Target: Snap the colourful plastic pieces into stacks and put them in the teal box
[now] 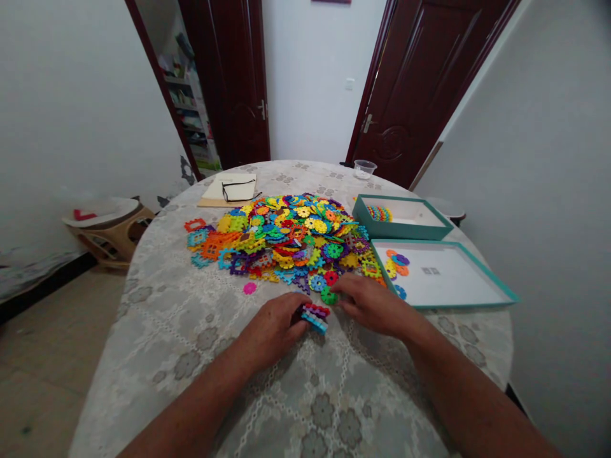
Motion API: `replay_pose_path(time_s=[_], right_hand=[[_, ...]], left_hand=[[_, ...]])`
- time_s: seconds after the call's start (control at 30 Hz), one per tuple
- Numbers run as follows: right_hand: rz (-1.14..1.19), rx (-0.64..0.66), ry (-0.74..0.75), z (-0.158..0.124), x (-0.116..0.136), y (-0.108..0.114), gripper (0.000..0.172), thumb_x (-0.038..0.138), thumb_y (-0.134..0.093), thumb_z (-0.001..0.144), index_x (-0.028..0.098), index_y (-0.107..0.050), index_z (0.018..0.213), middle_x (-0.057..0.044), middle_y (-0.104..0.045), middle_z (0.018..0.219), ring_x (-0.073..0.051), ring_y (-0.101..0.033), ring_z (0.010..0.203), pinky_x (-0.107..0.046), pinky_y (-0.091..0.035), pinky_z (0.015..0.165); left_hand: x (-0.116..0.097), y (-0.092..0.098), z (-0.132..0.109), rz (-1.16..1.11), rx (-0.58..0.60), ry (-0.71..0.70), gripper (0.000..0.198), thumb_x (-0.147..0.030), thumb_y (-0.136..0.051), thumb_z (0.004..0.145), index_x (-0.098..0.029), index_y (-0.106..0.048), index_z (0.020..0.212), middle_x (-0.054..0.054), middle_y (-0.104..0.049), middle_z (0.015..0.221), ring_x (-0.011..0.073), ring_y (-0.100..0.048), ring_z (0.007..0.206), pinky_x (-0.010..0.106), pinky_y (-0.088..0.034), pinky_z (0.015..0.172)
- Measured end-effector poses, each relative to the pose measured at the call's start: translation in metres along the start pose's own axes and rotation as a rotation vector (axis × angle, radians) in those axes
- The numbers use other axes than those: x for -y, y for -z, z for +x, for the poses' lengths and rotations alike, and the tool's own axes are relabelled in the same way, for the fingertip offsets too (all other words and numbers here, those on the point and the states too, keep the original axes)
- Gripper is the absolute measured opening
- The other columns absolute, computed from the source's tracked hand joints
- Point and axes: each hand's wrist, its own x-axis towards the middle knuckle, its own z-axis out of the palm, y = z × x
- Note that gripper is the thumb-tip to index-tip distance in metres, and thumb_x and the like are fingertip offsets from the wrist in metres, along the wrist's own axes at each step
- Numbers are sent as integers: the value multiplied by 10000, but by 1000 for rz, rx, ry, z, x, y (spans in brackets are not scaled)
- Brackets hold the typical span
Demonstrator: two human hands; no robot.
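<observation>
Cloth-covered table (281,407). On it: central heap of colourful plastic pieces (298,229); pink disc (249,288) just beside; notebook (214,189); teal box (410,231); shallow teal-edged tray (463,273); clear bowl (365,170) near far edge.

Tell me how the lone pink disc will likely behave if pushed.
The pink disc will probably slide rather than roll, since it lies flat on the tablecloth. It looks like thin plastic, so likely light and fairly stiff.
</observation>
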Motion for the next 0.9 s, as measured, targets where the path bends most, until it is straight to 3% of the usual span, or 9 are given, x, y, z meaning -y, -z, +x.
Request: replay_pose_path(time_s=[0.13, 0.27, 0.4, 0.57, 0.73, 0.9], right_hand=[[-212, 45, -229, 0, -14, 1, 190, 221, -629, 938, 204, -677, 1121, -106, -625, 1195, -234, -636, 1027, -308, -448, 843], [-239, 86, -272, 2, -19, 1, 133, 201, -628, 907, 188, -664, 1034, -100, -611, 1139, -225, -627, 980, -297, -417, 781], [-199, 33, -188, -1, -19, 7, 62, 162, -585, 887, 189, -627, 925, -81, -601, 1041, -212, -593, 930, -303, -415, 793], [-49, -111, -34, -6, -9, 13, 34, 208, -510, 944, 214, -543, 950, -65, -602, 1014, -208, -555, 925, -316, -428, 831], [83, 45, 17, -4, 13, -1, 126, 306, -459, 1051, 220, -537, 1005, -38, -647, 931, -190, -578, 839, -299, -391, 739], [174, 36, 90, 0, 21, -8, 154, 292, -481, 1061, 206, -604, 1025, -44, -685, 962, -184, -612, 876, -291, -405, 756]], left_hand=[[-5, 1, 0, -8, 25, -8, 268, -206, -611, 878, -266, -702, 1123, 64, -734, 1100, 232, -635, 1011, 344, -466, 917], [-6, 2, 1, 10, 19, -6, 247, -205, -616, 877, -254, -696, 1106, 67, -718, 1087, 228, -630, 995, 339, -459, 909], [-6, 1, 0, 4, 10, -20, 217, -220, -607, 896, -251, -699, 1091, 61, -708, 1066, 219, -623, 974, 331, -456, 890], [-8, 2, 0, -7, 25, -13, 233, -222, -620, 894, -261, -708, 1106, 62, -711, 1084, 235, -616, 1025, 343, -459, 917], [-1, -2, -1, -5, 3, -23, 300, -215, -623, 890, -253, -681, 1182, 59, -708, 1125, 226, -632, 1031, 348, -469, 942], [8, -6, -1, 14, -40, -28, 397, -248, -634, 900, -233, -657, 1296, 72, -715, 1156, 233, -660, 1053, 350, -492, 957]])
